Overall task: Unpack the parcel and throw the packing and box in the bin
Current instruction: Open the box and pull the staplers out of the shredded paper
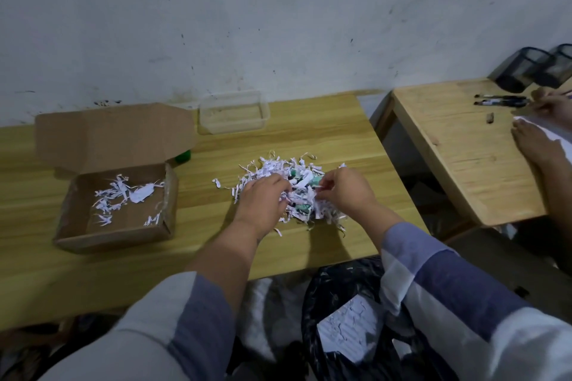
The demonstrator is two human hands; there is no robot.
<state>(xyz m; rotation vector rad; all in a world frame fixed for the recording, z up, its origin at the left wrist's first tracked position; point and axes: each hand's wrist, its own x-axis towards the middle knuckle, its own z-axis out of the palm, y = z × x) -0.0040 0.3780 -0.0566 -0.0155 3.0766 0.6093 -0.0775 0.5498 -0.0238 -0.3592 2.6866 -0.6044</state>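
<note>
Wooden table (309,139) was seen: open box (117,210) left, shredded packing (278,170) centre. Left hand (263,198) was pressed curled into it; right hand (343,192) pinched strips. Contents should be separated before binning packing in bin (356,318) near.

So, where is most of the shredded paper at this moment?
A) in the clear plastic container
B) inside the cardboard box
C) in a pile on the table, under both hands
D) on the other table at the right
C: the big shredded paper pile lies on the table under the left hand and right hand; the cardboard box holds only a few strips.
</note>
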